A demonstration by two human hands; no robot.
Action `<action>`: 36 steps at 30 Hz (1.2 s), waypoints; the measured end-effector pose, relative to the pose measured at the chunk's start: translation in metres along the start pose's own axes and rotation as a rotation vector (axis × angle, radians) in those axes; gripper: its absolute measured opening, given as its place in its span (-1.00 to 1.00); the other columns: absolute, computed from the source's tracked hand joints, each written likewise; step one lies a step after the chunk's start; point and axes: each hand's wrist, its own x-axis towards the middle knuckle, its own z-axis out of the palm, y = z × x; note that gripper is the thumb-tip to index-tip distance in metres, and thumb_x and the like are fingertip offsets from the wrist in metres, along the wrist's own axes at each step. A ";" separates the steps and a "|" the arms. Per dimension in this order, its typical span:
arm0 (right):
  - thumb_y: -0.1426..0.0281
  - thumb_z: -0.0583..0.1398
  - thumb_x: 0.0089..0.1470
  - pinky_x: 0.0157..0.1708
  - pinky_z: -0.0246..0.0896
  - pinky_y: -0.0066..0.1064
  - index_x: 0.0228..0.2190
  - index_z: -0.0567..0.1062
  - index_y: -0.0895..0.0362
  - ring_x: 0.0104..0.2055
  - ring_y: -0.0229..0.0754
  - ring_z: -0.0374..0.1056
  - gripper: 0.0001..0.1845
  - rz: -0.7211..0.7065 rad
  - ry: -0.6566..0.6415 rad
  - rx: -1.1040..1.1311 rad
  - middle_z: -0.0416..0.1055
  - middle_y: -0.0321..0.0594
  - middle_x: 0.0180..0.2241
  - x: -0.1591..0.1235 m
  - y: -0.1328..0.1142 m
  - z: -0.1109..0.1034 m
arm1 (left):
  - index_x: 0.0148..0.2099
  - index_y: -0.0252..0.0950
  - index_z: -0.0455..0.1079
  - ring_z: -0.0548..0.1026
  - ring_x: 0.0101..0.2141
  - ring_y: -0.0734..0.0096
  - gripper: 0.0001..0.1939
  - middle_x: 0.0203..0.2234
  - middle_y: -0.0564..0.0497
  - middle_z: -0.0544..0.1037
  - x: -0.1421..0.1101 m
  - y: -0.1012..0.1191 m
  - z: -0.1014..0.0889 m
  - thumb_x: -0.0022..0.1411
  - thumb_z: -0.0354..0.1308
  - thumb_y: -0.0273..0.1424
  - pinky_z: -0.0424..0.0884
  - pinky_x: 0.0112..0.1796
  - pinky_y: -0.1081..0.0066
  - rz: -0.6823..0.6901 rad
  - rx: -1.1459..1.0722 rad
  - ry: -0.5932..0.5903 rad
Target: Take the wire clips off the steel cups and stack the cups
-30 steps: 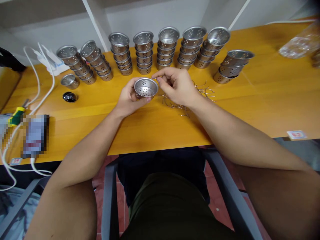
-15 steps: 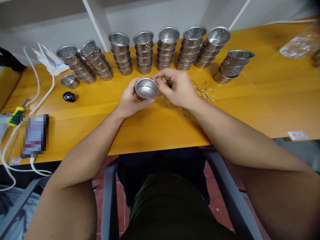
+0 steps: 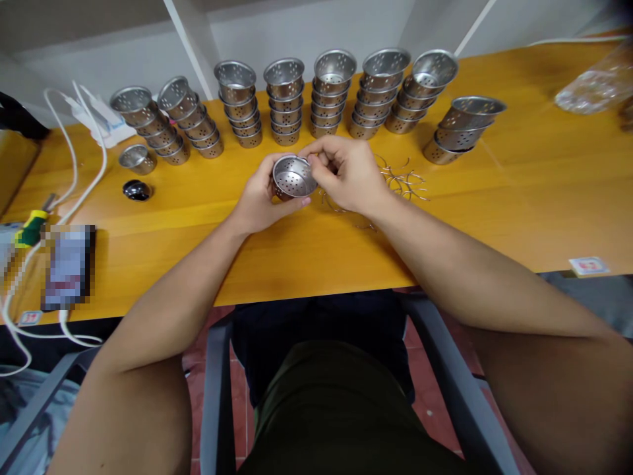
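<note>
Perforated cup [image 3: 294,179] sits between the two grips, held above the yellow-brown worktop [image 3: 494,224]. Beyond both grips, along the far side, stand stacked cups [image 3: 335,99] in a row, well apart from the held one. The held cup lies to the right of the left grip [image 3: 257,196] and just left of the right grip [image 3: 350,173], so both are close to it. Round, it shows no long side; its mouth faces up, tipped toward the person. The left grip is closed around its wall, thumb along the near side. The right grip is narrowed to a near-pinch, thumb and forefinger at the far right of the rim. To the right of that grip, partly hidden by it, thin wires [image 3: 405,181] lie loose. Whether it pinches a wire or the rim is too small to tell.
</note>
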 end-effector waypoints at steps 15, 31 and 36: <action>0.13 0.49 0.51 -0.38 0.36 -0.26 -0.14 0.61 -0.04 -0.37 -0.10 0.29 -0.75 0.043 0.027 0.138 0.36 -0.31 -0.40 -0.001 -0.007 0.018 | 0.46 -0.14 0.52 0.77 0.31 -0.16 0.04 0.23 -0.18 0.74 0.001 0.024 0.004 0.28 0.72 0.41 0.71 0.47 -0.12 -0.006 0.111 0.022; -0.24 0.74 0.17 -0.46 0.25 -0.32 -0.19 0.68 -0.01 -0.41 -0.19 0.32 -0.33 0.076 -0.341 0.432 0.55 -0.31 -0.40 0.003 -0.011 -0.007 | 0.51 -0.11 0.48 0.79 0.14 0.00 0.10 0.20 -0.14 0.70 -0.002 -0.003 -0.009 0.27 0.69 0.45 0.80 0.21 -0.03 -0.039 0.016 -0.017; -0.17 0.75 0.19 -0.45 0.30 -0.32 -0.21 0.68 -0.02 -0.41 -0.19 0.34 -0.38 0.091 -0.315 0.423 0.61 -0.29 -0.38 0.001 -0.012 -0.006 | 0.56 -0.01 0.44 0.78 0.08 0.09 0.02 0.20 -0.10 0.73 -0.003 -0.011 -0.013 0.37 0.70 0.36 0.81 0.18 0.02 0.049 0.039 -0.034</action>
